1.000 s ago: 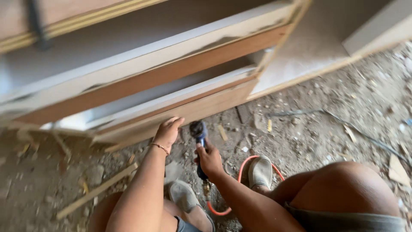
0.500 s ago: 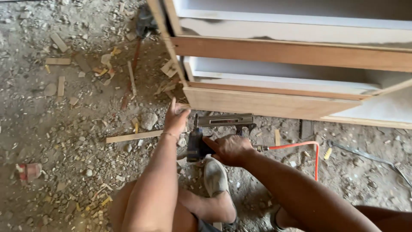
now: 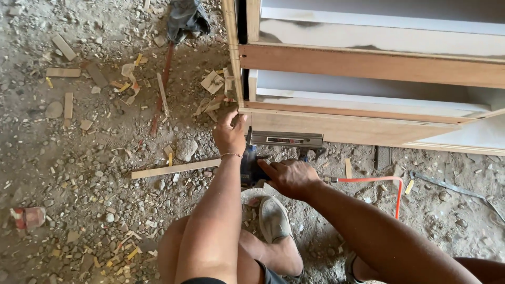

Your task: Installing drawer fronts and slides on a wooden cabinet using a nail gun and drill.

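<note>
We see the left hand pressed against the lower left corner of the wooden cabinet frame, its fingers spread flat on the bottom panel and not curled around anything. The right hand has its fingers wrapped tight around the grip of the pneumatic nail gun, which lies just beside that corner, its long magazine running along the panel's lower edge. An orange air hose leaves the gun's handle and loops over the dirt floor to the right

To do this step well, in our judgement:
- Keep the gun's nose square to the panel face, so that a fastener enters straight.
- Keep the bracing fingers away from the nose and clear of the line a fastener would take.
- Hold the corner joint flush under steady pressure.
- Keep the hose slack, so that it does not tug the gun off line.

A loose wooden strip lies on the floor near the left wrist, among offcuts and stones. A dusty shoe rests beneath the gun
</note>
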